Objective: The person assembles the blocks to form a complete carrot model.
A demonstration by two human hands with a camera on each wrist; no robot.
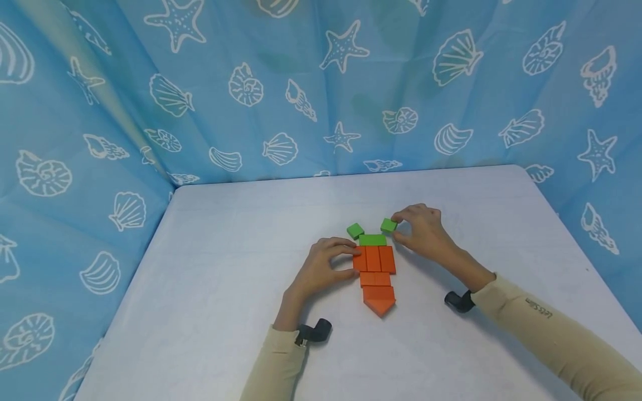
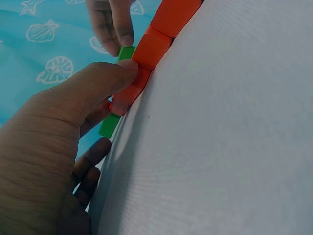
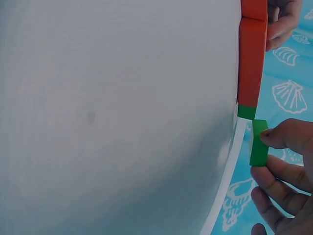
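Several orange blocks (image 1: 373, 259) lie flat on the table in one joined column, with a triangular orange block (image 1: 379, 306) at its near end. A green rectangular block (image 1: 373, 240) touches the far end. My left hand (image 1: 321, 267) pinches the leftmost orange block between thumb and index finger; the thumb (image 2: 105, 78) rests against it in the left wrist view. In my right hand (image 1: 421, 231) a small green block (image 3: 259, 143) is pinched between thumb and fingers, beside the far right corner. Another small green block (image 1: 355, 230) sits turned at the far left corner.
A white-covered table (image 1: 241, 234) extends around the blocks. Behind it and to the sides hangs a blue curtain (image 1: 311, 61) with white shell and starfish prints. Each wrist wears a black camera (image 1: 317, 331).
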